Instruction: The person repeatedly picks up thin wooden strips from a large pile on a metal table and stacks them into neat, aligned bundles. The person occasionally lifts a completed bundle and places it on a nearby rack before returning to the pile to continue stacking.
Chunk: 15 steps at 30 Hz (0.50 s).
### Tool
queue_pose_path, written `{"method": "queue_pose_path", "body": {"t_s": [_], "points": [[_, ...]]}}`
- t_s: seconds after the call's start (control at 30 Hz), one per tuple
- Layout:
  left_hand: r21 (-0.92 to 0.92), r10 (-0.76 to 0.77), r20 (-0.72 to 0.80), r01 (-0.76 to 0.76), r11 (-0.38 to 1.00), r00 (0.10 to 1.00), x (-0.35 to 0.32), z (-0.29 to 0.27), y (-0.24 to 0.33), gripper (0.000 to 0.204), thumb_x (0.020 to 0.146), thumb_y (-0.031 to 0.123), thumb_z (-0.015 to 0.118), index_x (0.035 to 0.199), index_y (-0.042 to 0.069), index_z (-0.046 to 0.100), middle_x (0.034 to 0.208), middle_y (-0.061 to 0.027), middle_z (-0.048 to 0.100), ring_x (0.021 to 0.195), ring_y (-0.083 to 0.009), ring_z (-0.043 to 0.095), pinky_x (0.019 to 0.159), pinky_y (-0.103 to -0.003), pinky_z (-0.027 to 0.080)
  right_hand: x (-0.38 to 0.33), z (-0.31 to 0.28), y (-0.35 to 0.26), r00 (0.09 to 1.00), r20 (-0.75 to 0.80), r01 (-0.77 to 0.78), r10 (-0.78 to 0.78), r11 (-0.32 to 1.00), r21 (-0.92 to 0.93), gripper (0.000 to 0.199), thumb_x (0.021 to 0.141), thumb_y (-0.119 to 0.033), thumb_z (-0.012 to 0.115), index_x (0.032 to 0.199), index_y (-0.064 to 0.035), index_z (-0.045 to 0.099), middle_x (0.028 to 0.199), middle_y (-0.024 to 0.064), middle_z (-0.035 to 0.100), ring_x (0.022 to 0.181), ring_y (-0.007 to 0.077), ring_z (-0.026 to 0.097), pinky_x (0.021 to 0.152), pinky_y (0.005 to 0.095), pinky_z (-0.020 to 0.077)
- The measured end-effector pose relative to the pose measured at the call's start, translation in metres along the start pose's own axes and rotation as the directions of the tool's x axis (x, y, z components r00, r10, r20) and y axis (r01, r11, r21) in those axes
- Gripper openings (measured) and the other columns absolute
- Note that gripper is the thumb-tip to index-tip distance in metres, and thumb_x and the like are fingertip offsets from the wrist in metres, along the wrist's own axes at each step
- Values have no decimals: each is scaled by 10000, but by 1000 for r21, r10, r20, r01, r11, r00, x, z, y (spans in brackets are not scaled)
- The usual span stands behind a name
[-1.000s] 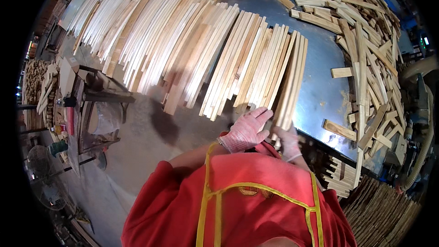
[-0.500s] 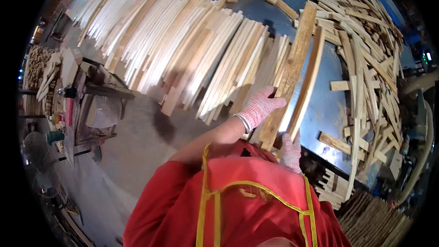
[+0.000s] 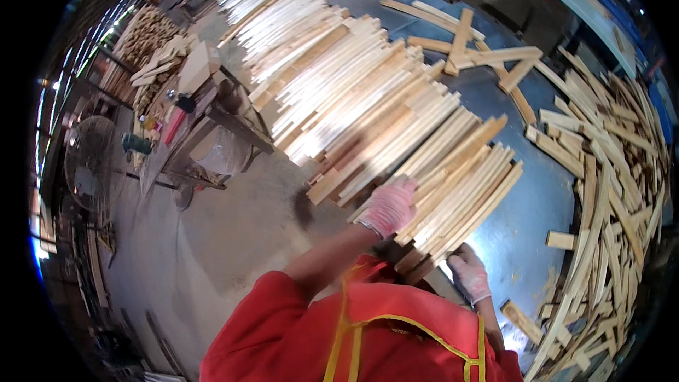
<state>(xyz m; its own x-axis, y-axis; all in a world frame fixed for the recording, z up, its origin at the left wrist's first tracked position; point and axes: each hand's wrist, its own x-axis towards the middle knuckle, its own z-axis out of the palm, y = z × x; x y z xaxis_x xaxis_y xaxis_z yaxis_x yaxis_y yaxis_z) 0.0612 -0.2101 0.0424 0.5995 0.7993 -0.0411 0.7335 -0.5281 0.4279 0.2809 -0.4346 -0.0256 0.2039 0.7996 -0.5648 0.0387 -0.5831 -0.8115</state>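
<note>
Pale wooden strips (image 3: 382, 99) lie side by side in a long row on a blue-grey table (image 3: 537, 191). My left hand (image 3: 392, 206), in a pink-and-white knit glove, is closed around the near end of a wooden strip (image 3: 467, 147). That strip slants across the others toward the far right. My right hand (image 3: 469, 276), in a similar glove with darker fingertips, is just right of the near ends of the last strips (image 3: 463, 223). Its fingers are bent but apart, with nothing visible between them.
A large heap of loose strips (image 3: 615, 205) covers the table's right side. Several crossed boards (image 3: 488, 56) lie farther back. On the left are a wooden workbench (image 3: 219, 124), a round fan (image 3: 92, 163) and stacked wood (image 3: 148, 35). Grey floor (image 3: 212, 247) spreads below the bench.
The two boards I was holding up are no longer raised; strips now lie at the row's right end. My right hand has moved rightward, apart from the boards. The view has shifted.
</note>
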Motion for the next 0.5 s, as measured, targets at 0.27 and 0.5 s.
{"method": "queue_pose_path", "body": {"t_s": [0.27,0.5], "points": [[-215,-92,171,129,968,981,25,-28,-38,413,841,306,740,1122,19,645,1148,-231,689,1095,-401,671,950,-462,545,19,-65,-15,867,-495,238,-52,917,321,692,991,-193,727,1555,66,420,1063,40,630,871,108,607,714,254,517],[-233,-101,-199,53,971,975,110,-169,-276,327,754,300,737,932,38,654,970,-202,676,940,-401,673,869,-478,550,20,-33,-47,761,-648,247,20,915,318,721,1001,-180,714,1588,70,379,1040,22,612,837,110,588,698,258,505]]}}
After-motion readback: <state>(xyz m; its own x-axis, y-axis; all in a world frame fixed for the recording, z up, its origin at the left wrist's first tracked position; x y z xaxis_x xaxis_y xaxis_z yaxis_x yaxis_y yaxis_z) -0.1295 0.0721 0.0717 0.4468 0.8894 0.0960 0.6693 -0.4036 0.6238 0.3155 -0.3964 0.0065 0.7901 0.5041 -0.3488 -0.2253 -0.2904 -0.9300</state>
